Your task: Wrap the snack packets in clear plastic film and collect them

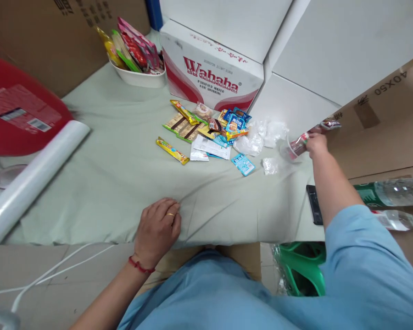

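Observation:
My right hand (316, 144) reaches out to the far right of the cloth-covered table (117, 183). Its fingers are closed on a long red snack packet (301, 141) that sticks into a clear plastic cup (288, 150). My left hand (158, 229) rests near the front edge of the green cloth, fingers curled loosely down on the fabric, holding nothing. A pile of small snack packets (209, 130) lies in the middle of the table. A yellow bar (172, 150) lies apart on its left and a light-blue packet (243, 164) on its right.
A Wahaha carton (209, 68) and a white bowl (139, 78) of snacks stand at the back. A roll of clear film (30, 178) and a red object (17, 114) sit left. A black phone (313, 204), water bottles (388, 192) and a cardboard box (382, 114) lie right.

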Demonstrator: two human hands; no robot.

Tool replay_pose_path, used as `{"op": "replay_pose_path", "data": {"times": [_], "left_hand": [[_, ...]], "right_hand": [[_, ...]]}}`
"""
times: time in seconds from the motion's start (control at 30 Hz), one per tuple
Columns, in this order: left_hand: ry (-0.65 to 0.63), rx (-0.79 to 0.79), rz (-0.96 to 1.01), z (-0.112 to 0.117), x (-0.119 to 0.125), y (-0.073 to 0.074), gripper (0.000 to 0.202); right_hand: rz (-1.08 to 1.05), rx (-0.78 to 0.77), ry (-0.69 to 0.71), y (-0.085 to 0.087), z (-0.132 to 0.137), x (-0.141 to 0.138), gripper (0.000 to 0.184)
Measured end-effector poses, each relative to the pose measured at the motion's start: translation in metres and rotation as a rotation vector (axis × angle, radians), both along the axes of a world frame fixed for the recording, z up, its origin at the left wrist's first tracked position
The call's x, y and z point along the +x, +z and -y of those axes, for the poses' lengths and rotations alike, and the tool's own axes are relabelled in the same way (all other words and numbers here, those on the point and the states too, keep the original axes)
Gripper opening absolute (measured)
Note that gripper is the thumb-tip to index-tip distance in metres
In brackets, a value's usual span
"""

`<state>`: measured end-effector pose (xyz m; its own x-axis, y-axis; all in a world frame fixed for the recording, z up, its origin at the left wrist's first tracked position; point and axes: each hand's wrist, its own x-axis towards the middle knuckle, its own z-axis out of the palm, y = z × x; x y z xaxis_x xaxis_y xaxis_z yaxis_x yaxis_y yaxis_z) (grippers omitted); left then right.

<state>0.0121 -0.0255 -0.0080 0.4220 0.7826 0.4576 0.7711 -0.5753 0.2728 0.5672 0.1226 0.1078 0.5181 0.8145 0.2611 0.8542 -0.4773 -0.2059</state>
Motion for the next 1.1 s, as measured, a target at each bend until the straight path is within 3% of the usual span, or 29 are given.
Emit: {"op": "replay_pose_path", "data": {"times": [0.13, 0.23, 0.5, 0.6, 0.7, 0.9, 1.03, 1.1], "left_hand": [[0.008, 0.042, -0.022, 0.001, 0.001, 0.001, 0.018], [0.014, 0.037, -0.016, 0.001, 0.001, 0.0, 0.019], [0.007, 0.033, -0.006, 0.0, 0.0, -0.001, 0.019], [0.018, -0.006, 0.018, 0.001, 0.001, -0.002, 0.021], [0.027, -0.063, 0.056, 0.001, 0.002, -0.004, 0.023], [0.038, -0.055, 0.252, 0.006, -0.002, -0.004, 0.021], [0.028, -0.164, 0.409, 0.016, 0.005, 0.014, 0.02], [-0.03, -0.267, 0.479, 0.02, 0.017, 0.028, 0.02]], "right_hand": [[-0.076, -0.245, -0.141, -0.031, -0.014, -0.007, 0.028], [-0.043, -0.322, -0.184, -0.037, -0.015, -0.01, 0.024], [0.179, -0.12, -0.128, 0.005, 0.02, -0.024, 0.034], [-0.04, -0.125, 0.096, 0.004, 0.042, -0.046, 0.027], [-0.389, -0.13, 0.275, -0.018, 0.065, -0.076, 0.019], [-0.625, 0.052, 0.14, -0.06, 0.103, -0.13, 0.012], [-0.935, 0.186, 0.12, -0.069, 0.13, -0.179, 0.028], [-1.188, 0.22, 0.139, -0.072, 0.145, -0.212, 0.031]]}}
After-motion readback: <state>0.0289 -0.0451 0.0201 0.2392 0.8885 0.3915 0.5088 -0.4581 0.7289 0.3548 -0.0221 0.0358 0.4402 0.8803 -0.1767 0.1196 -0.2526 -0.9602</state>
